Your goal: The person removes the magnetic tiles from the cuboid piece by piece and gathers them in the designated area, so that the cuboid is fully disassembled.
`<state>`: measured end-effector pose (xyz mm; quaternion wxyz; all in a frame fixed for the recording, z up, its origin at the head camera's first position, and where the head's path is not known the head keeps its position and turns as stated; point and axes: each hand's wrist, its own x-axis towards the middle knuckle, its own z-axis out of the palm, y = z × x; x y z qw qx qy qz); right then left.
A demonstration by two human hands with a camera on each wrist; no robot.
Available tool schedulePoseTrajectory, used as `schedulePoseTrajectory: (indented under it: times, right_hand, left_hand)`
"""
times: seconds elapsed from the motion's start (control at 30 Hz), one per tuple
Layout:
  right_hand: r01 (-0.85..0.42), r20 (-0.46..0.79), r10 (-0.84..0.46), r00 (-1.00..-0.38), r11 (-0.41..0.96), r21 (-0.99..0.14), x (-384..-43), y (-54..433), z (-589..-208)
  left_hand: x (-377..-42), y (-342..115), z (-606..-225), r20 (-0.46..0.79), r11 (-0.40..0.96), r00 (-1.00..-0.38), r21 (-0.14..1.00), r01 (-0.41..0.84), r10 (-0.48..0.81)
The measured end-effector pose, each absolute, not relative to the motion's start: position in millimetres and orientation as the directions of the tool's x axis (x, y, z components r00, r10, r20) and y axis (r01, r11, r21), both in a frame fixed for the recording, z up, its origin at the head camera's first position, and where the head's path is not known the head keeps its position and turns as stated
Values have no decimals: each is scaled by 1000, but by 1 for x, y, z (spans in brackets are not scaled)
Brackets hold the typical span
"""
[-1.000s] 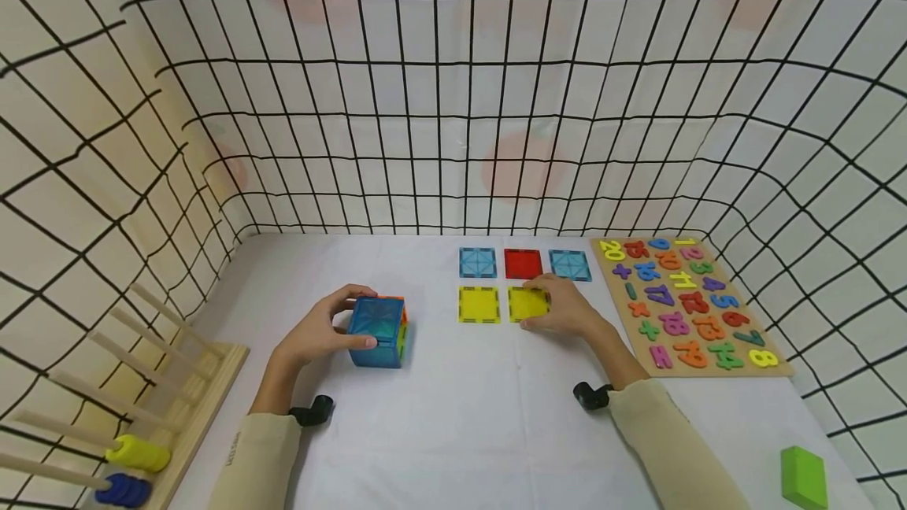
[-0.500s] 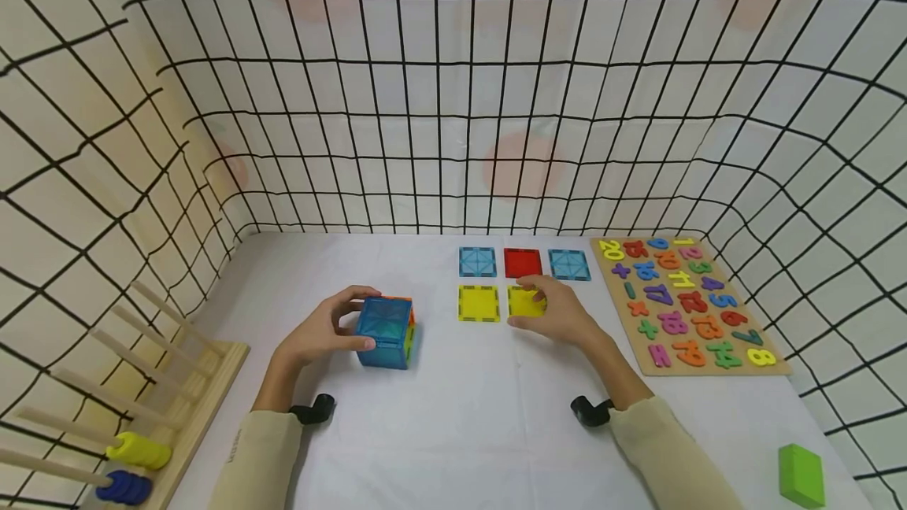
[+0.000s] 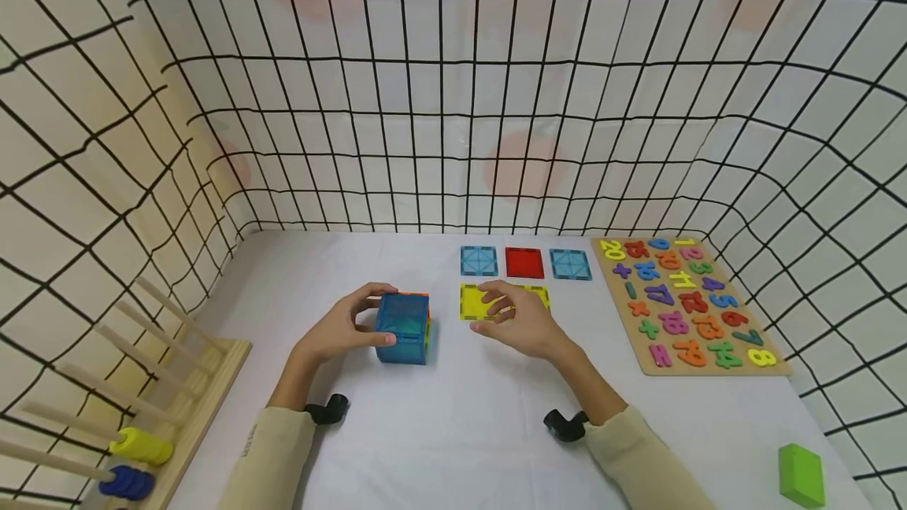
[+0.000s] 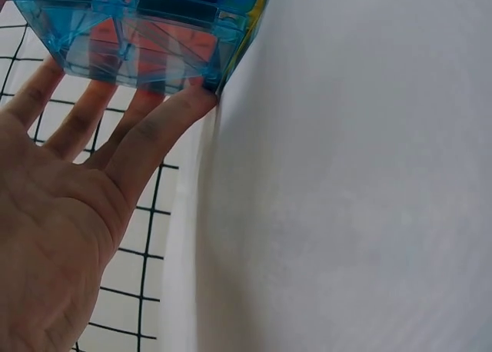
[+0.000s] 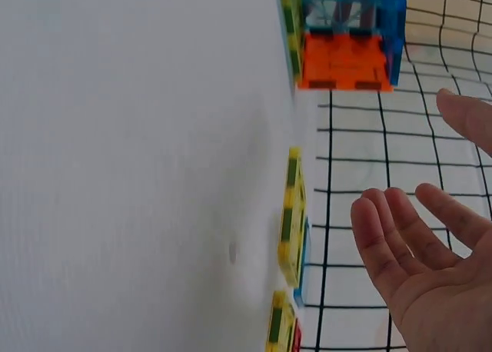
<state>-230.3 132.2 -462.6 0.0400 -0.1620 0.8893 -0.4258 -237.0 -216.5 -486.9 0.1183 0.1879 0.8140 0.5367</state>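
A cube built from magnetic tiles [image 3: 402,319], with blue panels on top and in front, stands on the white table left of centre. My left hand [image 3: 338,333] grips it from the left, thumb at the near side and fingers behind. In the right wrist view, an orange panel [image 5: 346,60] shows inside the cube, whose side facing that camera lacks a panel. My right hand [image 3: 526,324] hovers over two flat yellow magnetic tiles [image 3: 469,303] with loosely bent fingers and nothing between them. That hand partly hides both tiles in the head view.
Behind the yellow tiles lie a red tile [image 3: 524,263] and two light-blue tiles [image 3: 479,261]. A number puzzle board [image 3: 631,360] lies at the right, with a green block [image 3: 801,475] nearer. A wooden peg rack [image 3: 205,372] stands at the left. Black wire mesh [image 3: 439,112] surrounds the table.
My left hand has slid the tile cube to the right. My right hand has moved left from the right yellow tile towards the cube, leaving that tile on the table.
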Motion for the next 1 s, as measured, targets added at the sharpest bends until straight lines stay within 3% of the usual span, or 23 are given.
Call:
schedulePoseTrajectory:
  times: [0.4, 1.0]
  right_hand:
    - [-257, 51, -415, -908, 458, -851, -224, 98, -470]
    - [-293, 92, -470, -878, 376, -879, -222, 75, -477]
  left_hand:
    - [-238, -218, -488, 8, 361, -891, 913, 193, 455]
    - [-237, -218, -487, 28, 321, -879, 925, 203, 476]
